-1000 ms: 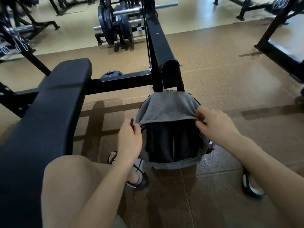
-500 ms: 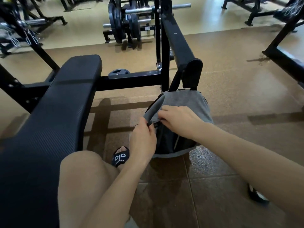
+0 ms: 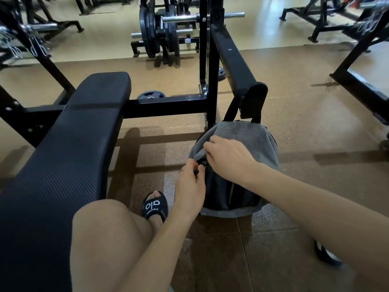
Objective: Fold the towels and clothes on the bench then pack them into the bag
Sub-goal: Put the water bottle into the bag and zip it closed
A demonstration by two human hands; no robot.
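A grey and black bag [image 3: 246,133] stands on the floor to the right of the black padded bench [image 3: 69,148], leaning against the rack's post. My left hand [image 3: 190,184] grips the bag's left edge and pinches a small black zipper pull. My right hand [image 3: 228,158] reaches across the top of the bag, fingers curled at the zipper line beside my left hand. The grey top flap lies over the bag's opening. No towels or clothes show on the bench; the bag's inside is hidden.
A black rack frame [image 3: 210,81] with a padded bar end [image 3: 253,100] stands just behind the bag. Weight plates [image 3: 157,36] on a stand sit farther back. My knee [image 3: 109,228] and black sandal [image 3: 154,207] are left of the bag. Other machine frames [image 3: 357,66] stand at right.
My right hand has moved from the bag's right edge across to its left side, meeting my left hand at the zipper. The left hand has stayed on the bag's left edge.
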